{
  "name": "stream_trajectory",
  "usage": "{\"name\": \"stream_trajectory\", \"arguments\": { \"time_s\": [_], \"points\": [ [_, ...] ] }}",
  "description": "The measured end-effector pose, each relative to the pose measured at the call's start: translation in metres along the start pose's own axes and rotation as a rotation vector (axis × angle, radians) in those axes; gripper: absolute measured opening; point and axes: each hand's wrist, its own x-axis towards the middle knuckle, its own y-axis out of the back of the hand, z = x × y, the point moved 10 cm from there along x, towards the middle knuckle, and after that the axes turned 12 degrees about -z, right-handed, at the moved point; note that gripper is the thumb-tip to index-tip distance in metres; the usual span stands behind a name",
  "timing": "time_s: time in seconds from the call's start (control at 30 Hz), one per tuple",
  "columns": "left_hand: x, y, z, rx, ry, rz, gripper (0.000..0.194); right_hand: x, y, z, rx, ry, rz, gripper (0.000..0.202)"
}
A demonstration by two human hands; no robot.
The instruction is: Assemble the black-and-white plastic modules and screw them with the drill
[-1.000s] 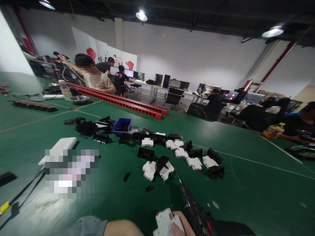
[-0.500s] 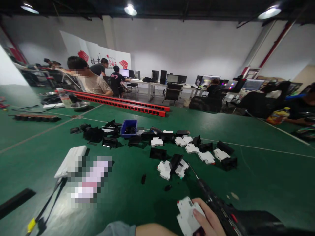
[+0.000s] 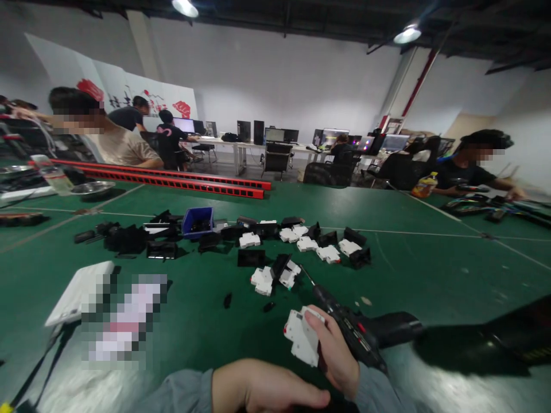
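Observation:
My right hand (image 3: 334, 350) is closed around a white circuit breaker (image 3: 302, 337), its thumb on the flat side and a small red part at the left edge. Low in the head view, my left hand (image 3: 271, 387) points right with its thumb stretched out; its other fingers are hidden, so I cannot tell what they hold. Just beyond my right hand a black power screwdriver (image 3: 344, 321) lies on the table, its bit toward the parts. Past its tip are two more white breakers (image 3: 262, 281) with a black housing (image 3: 280, 267) leaning between them.
A row of black housings and white breakers (image 3: 329, 254) crosses the green table (image 3: 413, 258), with a blue bin (image 3: 198, 222) among them. Left lie a white box (image 3: 80, 292) and a blurred-out item (image 3: 129, 318). Red rails (image 3: 193, 183) run behind; a large black object (image 3: 495, 338) stands right.
My view has turned right, so the table things sit further left. My left hand has come into view beside the right, which still holds the breaker.

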Motion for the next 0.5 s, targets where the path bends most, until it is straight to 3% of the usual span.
{"name": "stream_trajectory", "arguments": {
  "time_s": [0.1,0.17,0.23,0.33,0.5],
  "points": [
    [-0.003,0.0,-0.012,-0.058,0.092,0.022,0.041,0.006,-0.008,-0.004,-0.032,0.052,-0.103,0.039],
    [-0.012,-0.003,-0.009,-0.097,0.107,0.072,0.04,0.01,-0.014,-0.008,-0.043,0.086,-0.191,0.035],
    [-0.025,-0.007,0.005,-0.109,0.063,0.137,0.042,0.013,-0.015,-0.013,-0.042,0.129,-0.236,0.033],
    [-0.047,-0.024,0.032,-0.013,-0.025,0.052,0.062,0.02,-0.009,-0.018,-0.011,0.166,-0.236,0.033],
    [-0.103,-0.001,0.066,-0.007,-0.197,0.233,0.072,0.027,-0.008,-0.021,-0.011,0.168,-0.283,0.032]
  ]
}}
